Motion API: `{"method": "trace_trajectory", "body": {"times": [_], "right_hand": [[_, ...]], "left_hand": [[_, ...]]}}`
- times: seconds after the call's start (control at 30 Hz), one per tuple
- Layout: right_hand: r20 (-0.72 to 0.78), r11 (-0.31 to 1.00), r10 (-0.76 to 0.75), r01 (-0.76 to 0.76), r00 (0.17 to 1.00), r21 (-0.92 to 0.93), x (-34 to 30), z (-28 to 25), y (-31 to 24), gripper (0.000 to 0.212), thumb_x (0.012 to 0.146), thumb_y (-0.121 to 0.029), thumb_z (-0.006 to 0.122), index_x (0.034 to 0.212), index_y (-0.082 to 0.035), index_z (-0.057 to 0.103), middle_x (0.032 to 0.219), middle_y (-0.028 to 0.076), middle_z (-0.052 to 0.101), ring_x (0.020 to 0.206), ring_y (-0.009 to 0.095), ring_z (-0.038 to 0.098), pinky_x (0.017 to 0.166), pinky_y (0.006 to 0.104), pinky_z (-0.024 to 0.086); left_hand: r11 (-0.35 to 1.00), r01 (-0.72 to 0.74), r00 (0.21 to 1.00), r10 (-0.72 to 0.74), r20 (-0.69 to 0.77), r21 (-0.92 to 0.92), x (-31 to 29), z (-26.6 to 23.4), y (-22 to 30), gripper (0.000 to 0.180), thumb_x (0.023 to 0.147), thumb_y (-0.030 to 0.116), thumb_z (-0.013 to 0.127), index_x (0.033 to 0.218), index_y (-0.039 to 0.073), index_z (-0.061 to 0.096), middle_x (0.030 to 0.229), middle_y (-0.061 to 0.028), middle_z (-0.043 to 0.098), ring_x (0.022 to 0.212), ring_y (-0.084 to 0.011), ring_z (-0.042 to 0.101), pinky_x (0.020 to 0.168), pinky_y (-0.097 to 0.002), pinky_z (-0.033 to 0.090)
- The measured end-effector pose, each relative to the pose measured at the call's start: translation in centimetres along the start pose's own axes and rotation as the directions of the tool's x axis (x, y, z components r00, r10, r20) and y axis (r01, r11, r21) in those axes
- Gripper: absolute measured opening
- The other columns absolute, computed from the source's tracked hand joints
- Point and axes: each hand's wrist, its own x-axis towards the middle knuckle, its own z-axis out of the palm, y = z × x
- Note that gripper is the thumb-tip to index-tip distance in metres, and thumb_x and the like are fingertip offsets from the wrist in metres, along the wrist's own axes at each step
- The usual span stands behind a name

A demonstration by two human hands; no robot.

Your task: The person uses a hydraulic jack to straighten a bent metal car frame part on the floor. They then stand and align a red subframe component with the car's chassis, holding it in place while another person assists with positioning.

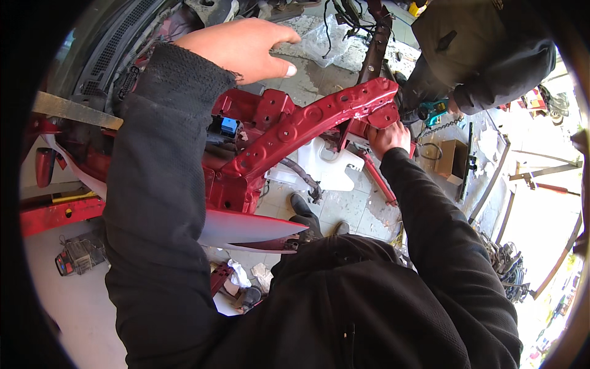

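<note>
A red metal car body rail, with holes and round pressings along it, slants across the front of a car body. My right hand is at its far right end, closed on the red metal just under the end plate; some of its fingers are hidden. My left hand is stretched out above the engine bay, thumb and fingers apart, holding nothing. Below the rail are a white plastic tank and a dark hose. A blue block sits in the bay behind the rail.
Another person in dark clothes bends at the upper right, near a teal power tool. A cardboard box stands on the floor to the right. Clear plastic wrap lies beyond the rail. A red-edged fender panel juts out near my body.
</note>
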Motion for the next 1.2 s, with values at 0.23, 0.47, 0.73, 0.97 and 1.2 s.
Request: {"method": "trace_trajectory", "body": {"times": [0.23, 0.47, 0.73, 0.97, 1.2], "right_hand": [[0.029, 1.000, 0.003, -0.003, 1.000, -0.020, 0.05, -0.38, -0.12, 0.042, 0.101, -0.047, 0.066, 0.126, -0.014, 0.073, 0.118, 0.013, 0.078, 0.116, 0.036, 0.074, 0.101, 0.0552, 0.055], [0.048, 1.000, 0.018, -0.018, 0.999, -0.008, 0.09, -0.20, -0.09, 0.043, 0.101, -0.047, 0.066, 0.127, -0.014, 0.074, 0.121, 0.013, 0.078, 0.119, 0.036, 0.073, 0.104, 0.0549, 0.054], [0.075, 0.999, 0.031, -0.030, 0.997, -0.013, 0.12, -0.57, -0.34, 0.045, 0.101, -0.048, 0.065, 0.128, -0.013, 0.075, 0.124, 0.013, 0.077, 0.121, 0.035, 0.072, 0.105, 0.0551, 0.053], [0.069, 0.999, 0.041, -0.041, 0.997, -0.002, 0.09, -0.70, -0.43, 0.045, 0.102, -0.049, 0.064, 0.128, -0.014, 0.076, 0.124, 0.013, 0.077, 0.123, 0.034, 0.072, 0.107, 0.0538, 0.052], [0.044, 0.999, 0.033, -0.032, 0.998, -0.026, -0.09, -0.72, -0.46, 0.041, 0.102, -0.048, 0.065, 0.123, -0.016, 0.079, 0.117, 0.012, 0.077, 0.117, 0.034, 0.073, 0.102, 0.0523, 0.053]], "left_hand": [[1.000, -0.002, 1.000, 0.002, -0.013, -0.019, 0.27, 0.31, -0.29, 0.063, 0.105, 0.029, 0.082, 0.161, 0.010, 0.061, 0.138, -0.0254, 0.074, 0.120, -0.0361, 0.075, 0.102, -0.0457, 0.061], [1.000, -0.014, 1.000, 0.014, -0.006, 0.016, 0.36, 0.68, -0.26, 0.061, 0.106, 0.030, 0.080, 0.160, 0.010, 0.061, 0.137, -0.0258, 0.075, 0.121, -0.0360, 0.075, 0.101, -0.0454, 0.061], [1.000, -0.011, 1.000, 0.011, -0.020, 0.005, 0.13, 0.53, -0.25, 0.061, 0.106, 0.028, 0.078, 0.161, 0.009, 0.060, 0.137, -0.0263, 0.074, 0.119, -0.0376, 0.076, 0.101, -0.0456, 0.061], [1.000, 0.000, 1.000, 0.000, 0.011, 0.013, 0.13, 0.38, -0.22, 0.063, 0.106, 0.037, 0.076, 0.159, 0.008, 0.062, 0.146, -0.0258, 0.072, 0.134, -0.0413, 0.072, 0.112, -0.0477, 0.058], [1.000, 0.004, 1.000, -0.004, 0.010, -0.028, -0.02, 0.52, -0.10, 0.061, 0.107, 0.036, 0.075, 0.160, 0.007, 0.061, 0.146, -0.0269, 0.071, 0.134, -0.0422, 0.070, 0.113, -0.0485, 0.057]]}}
